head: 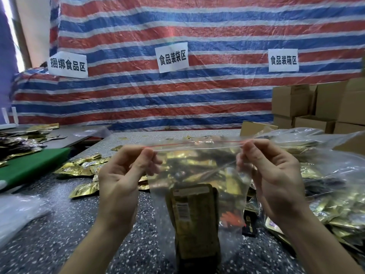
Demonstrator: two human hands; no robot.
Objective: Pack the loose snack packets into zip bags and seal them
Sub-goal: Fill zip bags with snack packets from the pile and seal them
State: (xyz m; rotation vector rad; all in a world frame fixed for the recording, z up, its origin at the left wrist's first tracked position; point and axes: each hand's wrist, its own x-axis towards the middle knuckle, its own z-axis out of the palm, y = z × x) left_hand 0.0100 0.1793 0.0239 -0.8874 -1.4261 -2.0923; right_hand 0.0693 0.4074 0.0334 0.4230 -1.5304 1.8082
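Sealing step: left hand (120,175) and right hand (276,175) pinch a filled zip bag's (197,175) top corners, held above the table (59,224). Next, probably press the strip closed.

clear zip bag (197,175) hangs upright, holding gold snack packets (194,220).

You are in a makeshift food-packing workshop; a red, white and blue striped tarpaulin (217,32) hangs as the back wall; three paper signs on it name the stations: the bundling sign (67,64) at your left, the bagging sign (172,57) straight ahead, the boxing sign (283,60) at your right; plain cardboard boxes (290,101) stand stacked below that last one; the speckled table (59,224) is strewn with gold snack packets (79,169); a big clear sack (335,155) at your right holds more.
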